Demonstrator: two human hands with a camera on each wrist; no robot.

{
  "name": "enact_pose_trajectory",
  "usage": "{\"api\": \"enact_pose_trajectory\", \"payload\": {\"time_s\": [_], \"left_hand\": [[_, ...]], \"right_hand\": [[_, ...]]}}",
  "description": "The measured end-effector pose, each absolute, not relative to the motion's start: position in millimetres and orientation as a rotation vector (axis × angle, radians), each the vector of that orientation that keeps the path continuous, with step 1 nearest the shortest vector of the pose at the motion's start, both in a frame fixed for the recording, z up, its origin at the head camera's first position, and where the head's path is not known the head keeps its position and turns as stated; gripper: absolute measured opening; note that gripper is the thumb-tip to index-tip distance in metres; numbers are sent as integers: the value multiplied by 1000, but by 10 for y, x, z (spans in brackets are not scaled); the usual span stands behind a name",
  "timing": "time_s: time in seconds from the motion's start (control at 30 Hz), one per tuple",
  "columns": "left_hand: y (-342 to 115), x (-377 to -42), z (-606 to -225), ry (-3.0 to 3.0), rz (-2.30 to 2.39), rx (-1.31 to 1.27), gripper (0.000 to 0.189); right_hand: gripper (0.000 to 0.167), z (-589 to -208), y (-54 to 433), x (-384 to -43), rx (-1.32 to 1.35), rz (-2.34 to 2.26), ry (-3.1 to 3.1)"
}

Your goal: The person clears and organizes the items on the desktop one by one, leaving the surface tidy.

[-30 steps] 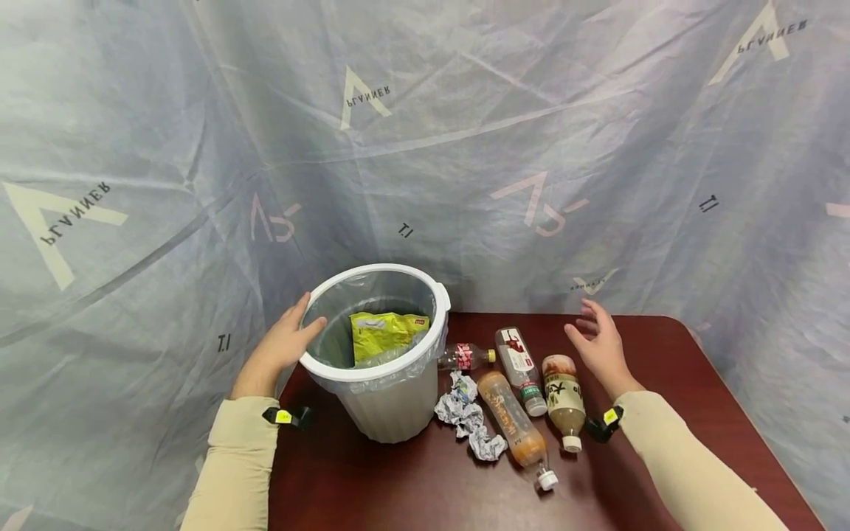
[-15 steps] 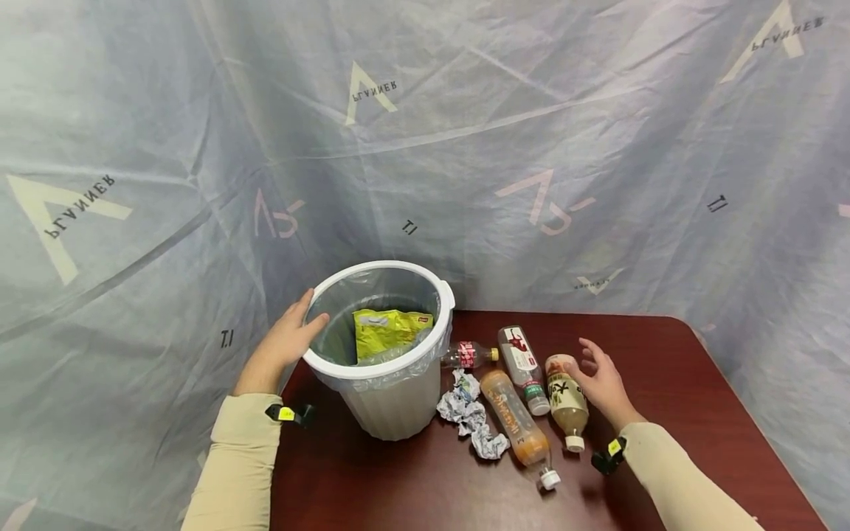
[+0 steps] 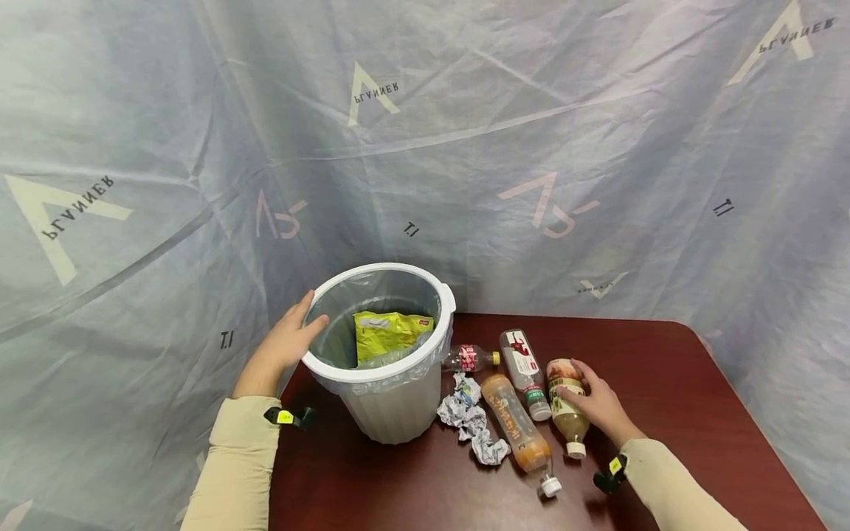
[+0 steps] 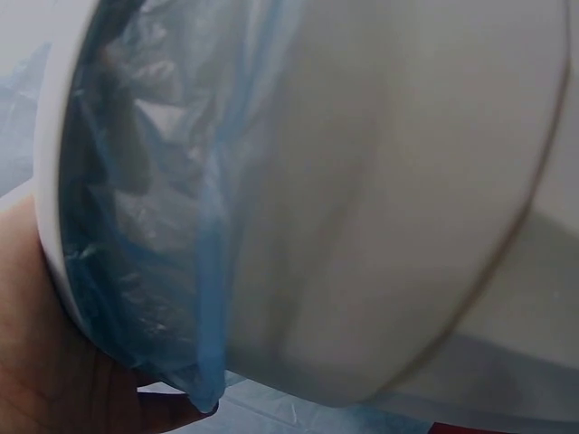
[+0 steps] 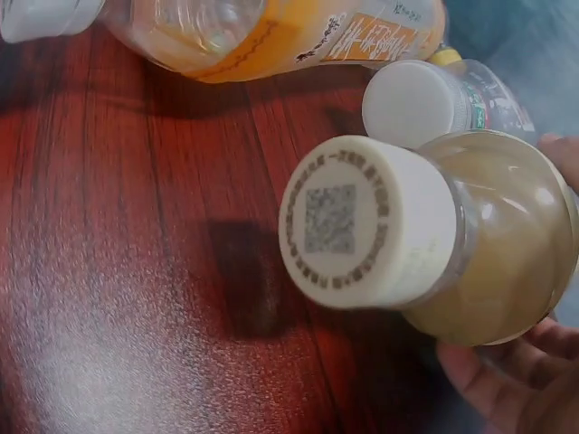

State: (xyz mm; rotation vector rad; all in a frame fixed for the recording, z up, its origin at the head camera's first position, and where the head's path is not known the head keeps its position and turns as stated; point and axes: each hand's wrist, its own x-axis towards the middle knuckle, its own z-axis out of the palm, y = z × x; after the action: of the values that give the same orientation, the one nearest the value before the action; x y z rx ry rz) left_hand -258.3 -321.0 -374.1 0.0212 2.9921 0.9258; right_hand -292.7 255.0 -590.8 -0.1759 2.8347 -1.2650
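At the left of the head view, my left hand point(image 3: 282, 343) holds the rim of a white trash bin point(image 3: 392, 413), thumb over the edge. The left wrist view shows the clear liner bag point(image 4: 154, 208) draped over that rim, beside my hand. On the right, my right hand point(image 3: 600, 405) grips a bottle of brown drink point(image 3: 569, 424) lying on its side. In the right wrist view its pale cap point(image 5: 362, 221) faces the camera, with fingers on both sides of the body. Inside the bin lies a yellow packet point(image 3: 388, 335).
Left of the gripped bottle lie a clear bottle point(image 3: 524, 372), an orange-patterned bottle point(image 3: 514, 420) and a red-labelled bottle point(image 3: 468, 358). Crumpled paper point(image 3: 468, 420) sits beside the bin. All rest on a dark red table point(image 3: 392, 487), backed by a grey curtain point(image 3: 425, 147).
My right hand has come down and leftward from above the table onto the brown drink bottle, taking hold of it. My left hand has stayed on the bin's rim.
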Motion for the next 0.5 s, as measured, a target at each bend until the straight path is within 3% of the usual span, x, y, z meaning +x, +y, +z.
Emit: {"api": "enact_pose_trajectory", "payload": {"time_s": [0.5], "left_hand": [[-3203,-2575,-3726,3004,927,16,77]], "right_hand": [[82,-5931,2519,-3039,-103,-1358,2746]]}}
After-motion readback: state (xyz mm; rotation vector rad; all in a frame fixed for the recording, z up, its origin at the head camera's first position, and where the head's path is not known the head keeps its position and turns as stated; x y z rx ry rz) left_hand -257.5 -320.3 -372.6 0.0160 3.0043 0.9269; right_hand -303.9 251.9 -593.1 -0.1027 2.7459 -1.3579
